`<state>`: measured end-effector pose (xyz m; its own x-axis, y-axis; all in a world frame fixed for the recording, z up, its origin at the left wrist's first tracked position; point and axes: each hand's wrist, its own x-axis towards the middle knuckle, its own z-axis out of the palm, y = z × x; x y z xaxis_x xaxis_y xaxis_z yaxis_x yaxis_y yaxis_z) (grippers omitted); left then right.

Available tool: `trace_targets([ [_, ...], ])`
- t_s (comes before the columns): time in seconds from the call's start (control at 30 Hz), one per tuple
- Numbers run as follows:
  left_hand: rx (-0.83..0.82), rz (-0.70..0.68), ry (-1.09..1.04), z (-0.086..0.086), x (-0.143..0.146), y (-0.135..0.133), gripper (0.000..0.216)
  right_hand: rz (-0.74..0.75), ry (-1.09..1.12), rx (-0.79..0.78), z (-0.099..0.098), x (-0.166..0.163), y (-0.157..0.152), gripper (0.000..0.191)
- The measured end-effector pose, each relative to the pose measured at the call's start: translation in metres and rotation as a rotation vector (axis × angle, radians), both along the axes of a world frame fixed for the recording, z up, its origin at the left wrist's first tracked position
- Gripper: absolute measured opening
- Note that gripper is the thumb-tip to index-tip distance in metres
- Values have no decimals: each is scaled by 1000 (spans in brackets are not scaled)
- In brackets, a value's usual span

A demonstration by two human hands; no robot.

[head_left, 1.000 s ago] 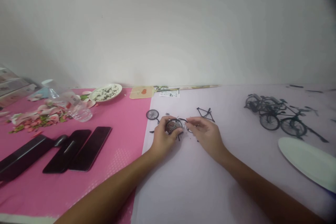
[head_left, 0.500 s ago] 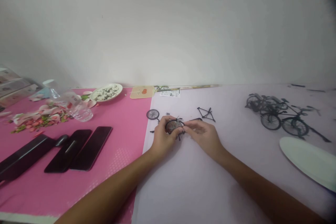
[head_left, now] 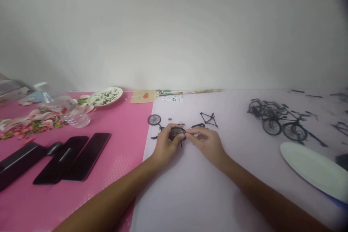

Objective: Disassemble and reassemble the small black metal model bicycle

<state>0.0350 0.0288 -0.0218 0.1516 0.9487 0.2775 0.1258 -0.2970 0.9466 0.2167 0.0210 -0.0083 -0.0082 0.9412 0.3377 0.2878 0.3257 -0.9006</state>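
L hand (head_left: 164, 144) fingers curled round small spoked wheel (head_left: 177, 133), held just above white table (head_left: 195, 188) centre. R hand (head_left: 207, 142) pinches wheel's rt edge w/ fingertips — second wheel (head_left: 154, 119) lies nearby, frame piece (head_left: 208, 119) behind.

My left hand (head_left: 165, 143) curls round the wheel (head_left: 177, 132), so I see only part of its rim. Whether my right hand (head_left: 208, 143) pinches a part at its fingertips (head_left: 191, 135) I cannot tell: too small. The loose bits (head_left: 169, 119) beyond are mere specks. The plate (head_left: 312, 168) runs off the right edge, the black bar (head_left: 16, 163) off the left. The bottle (head_left: 67, 110) is blurred, and the bikes (head_left: 280, 121) tangle past counting
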Motion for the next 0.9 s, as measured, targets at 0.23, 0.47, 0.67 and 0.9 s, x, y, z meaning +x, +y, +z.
trace_targets([
  [0.23, 80, -57, 44, -2, -2, -1, 20, 18, -8, 53, -2, 1, 1, 8],
  [0.47, 65, -57, 54, -1, -1, -2, 23, 25, -40, 59, -2, 2, 1, 8],
  [0.67, 118, -57, 90, -1, -1, -2, 19, 29, -52, 65, 1, 3, 0, 9],
  [0.9, 60, -79, 50, 0, -1, -2, 20, 21, -43, 56, -2, 2, 1, 9],
])
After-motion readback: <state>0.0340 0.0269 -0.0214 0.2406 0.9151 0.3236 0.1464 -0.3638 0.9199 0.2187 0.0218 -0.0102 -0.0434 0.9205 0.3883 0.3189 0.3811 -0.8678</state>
